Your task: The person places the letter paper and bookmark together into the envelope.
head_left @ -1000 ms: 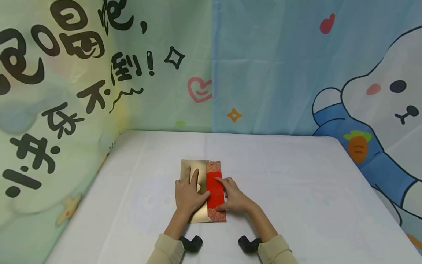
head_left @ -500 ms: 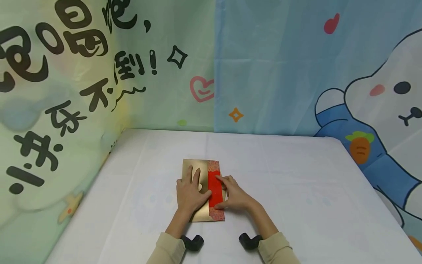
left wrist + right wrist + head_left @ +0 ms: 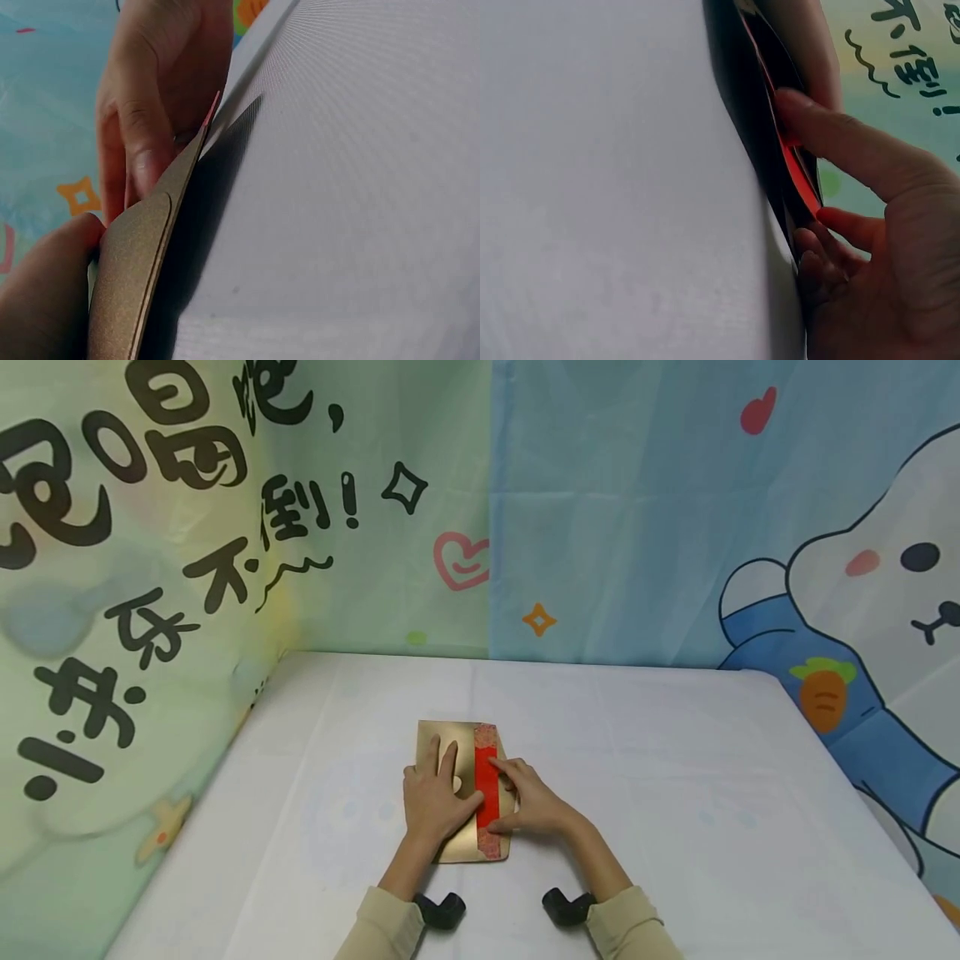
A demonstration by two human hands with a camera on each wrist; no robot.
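Note:
A gold paper folder with a bright red strip down its right part lies on the white table. My left hand rests on its gold face with fingers spread. Along the right edge, my right hand holds the folder's flap, which bends upward and shows gold on its outer side. In the right wrist view the thumb of the right hand lies against the red inner face, with other fingers at the edge. The left wrist view shows the gold side raised slightly off the table, casting a shadow.
A white cloth covers the table on every side of the folder. Black wrist devices sit below both hands at the beige cuffs. Printed curtains with black lettering and a cartoon animal hang behind and at the left.
The folder's right edge has curled up and leftward under my right hand, so the visible red strip is narrower. My left hand stays in place on the gold face.

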